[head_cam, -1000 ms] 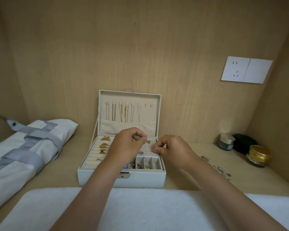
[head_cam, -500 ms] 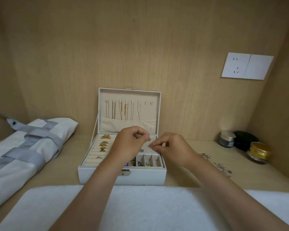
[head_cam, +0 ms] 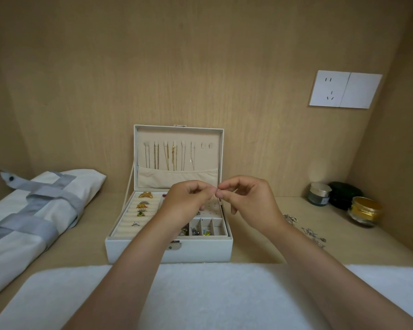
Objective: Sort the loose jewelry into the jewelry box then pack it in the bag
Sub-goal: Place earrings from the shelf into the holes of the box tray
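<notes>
We see two hands. The left hand and the right hand meet tip to tip, with all fingers curled and the thumb and forefinger of each pressed together. Whether a small piece sits between them we cannot tell.

Directly under the fingertips is the one jewelry box, and its lid stands upright just behind the fingers. In the lid hang about six chains. Left of the left fingers five rings sit in the ring rolls. Below the fingers, three small compartments show at the front edge of the box.

Far left of the left fingers lies one bag, well apart from the box, with a strip of bare shelf between them. Right of the right fingers the loose jewelry lies on the shelf, with bare wood between it and the box. Further right, three jars stand near the side wall. One white towel lies under both forearms, its far edge just beside the front of the box.
</notes>
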